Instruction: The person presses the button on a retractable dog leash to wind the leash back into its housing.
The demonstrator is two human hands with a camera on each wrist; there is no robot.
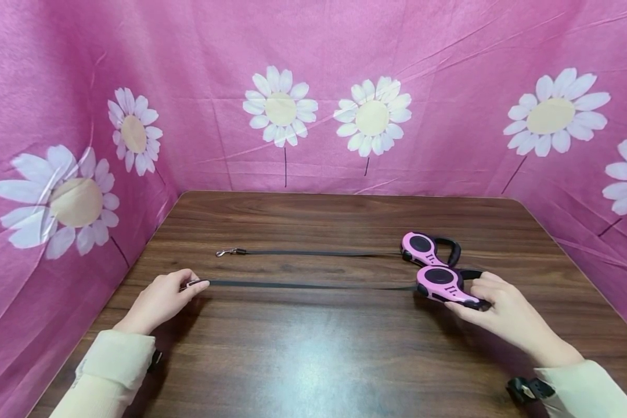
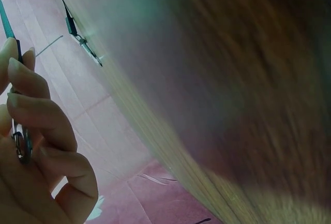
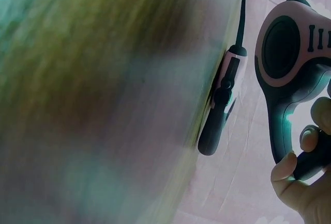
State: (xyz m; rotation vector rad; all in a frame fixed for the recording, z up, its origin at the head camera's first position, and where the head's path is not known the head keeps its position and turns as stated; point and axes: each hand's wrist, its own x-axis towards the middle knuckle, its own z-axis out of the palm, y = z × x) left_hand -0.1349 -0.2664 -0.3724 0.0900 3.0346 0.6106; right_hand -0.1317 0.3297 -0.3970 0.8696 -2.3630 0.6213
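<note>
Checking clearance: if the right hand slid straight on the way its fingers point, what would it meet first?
Probably the second pink leash lying just beyond the one the right hand holds; depth is unclear.

We saw a dark wooden table (image 1: 313, 348) filling the lower centre of the frame. Behind and beside it hung a pink cloth backdrop (image 1: 198, 52), printed with white daisies (image 1: 280, 108) across the top.

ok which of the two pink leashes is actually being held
The nearer leash: the right hand grips its handle, and the left hand pinches its clip at the strap's far end. The farther leash lies untouched on the table.
</note>
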